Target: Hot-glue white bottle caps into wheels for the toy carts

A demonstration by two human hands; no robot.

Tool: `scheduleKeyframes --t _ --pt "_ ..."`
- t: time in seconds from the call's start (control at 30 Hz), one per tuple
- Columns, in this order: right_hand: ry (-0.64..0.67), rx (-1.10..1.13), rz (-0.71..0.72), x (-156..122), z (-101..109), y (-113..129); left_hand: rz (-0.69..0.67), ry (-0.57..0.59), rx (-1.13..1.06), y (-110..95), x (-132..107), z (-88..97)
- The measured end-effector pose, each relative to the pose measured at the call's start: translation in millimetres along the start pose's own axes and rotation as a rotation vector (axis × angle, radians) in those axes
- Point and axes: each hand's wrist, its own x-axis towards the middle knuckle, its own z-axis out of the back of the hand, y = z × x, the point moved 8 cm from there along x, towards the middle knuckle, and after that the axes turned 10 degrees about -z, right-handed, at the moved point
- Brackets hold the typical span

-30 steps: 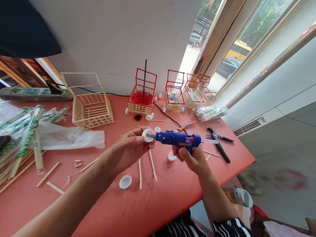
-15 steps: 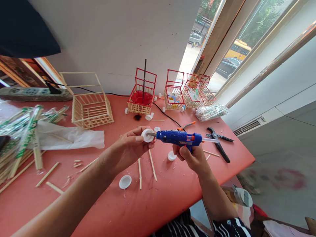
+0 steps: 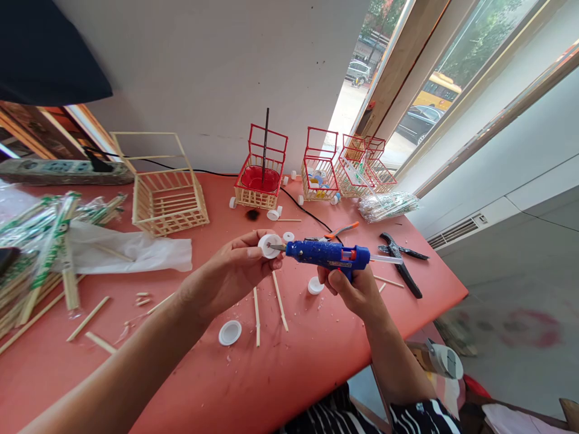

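My left hand (image 3: pixel 235 271) pinches a small white bottle cap (image 3: pixel 268 245) above the red table (image 3: pixel 289 374). My right hand (image 3: pixel 353 289) grips a blue hot glue gun (image 3: pixel 328 254) held level, its nozzle touching the cap's inner face. A clear glue stick pokes out of the gun's back end. Below the hands lie thin wooden sticks (image 3: pixel 279 295) and two more white caps, one cap (image 3: pixel 230 333) near the front and one cap (image 3: pixel 314 285) under the gun.
Against the wall stand an unpainted stick basket (image 3: pixel 165 193) and several red-and-wood stick carts (image 3: pixel 260 175). Wrapped chopsticks (image 3: pixel 40 253) and a white plastic sheet (image 3: pixel 131 250) lie at left. Black cutters (image 3: pixel 400 265) and orange-handled pliers (image 3: pixel 341 230) rest at right. The gun's black cord (image 3: pixel 303 211) runs to a power strip (image 3: pixel 63 172).
Almost nothing differs: the cap and the glue gun's nozzle stay together, with only a slight shift of both hands.
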Motion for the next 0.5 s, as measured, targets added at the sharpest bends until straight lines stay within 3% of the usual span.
scheduleKeyframes --t 0.5 --pt "0.005 0.013 0.007 -1.7 -0.5 3.5 -0.009 0.012 0.009 0.5 1.1 0.2"
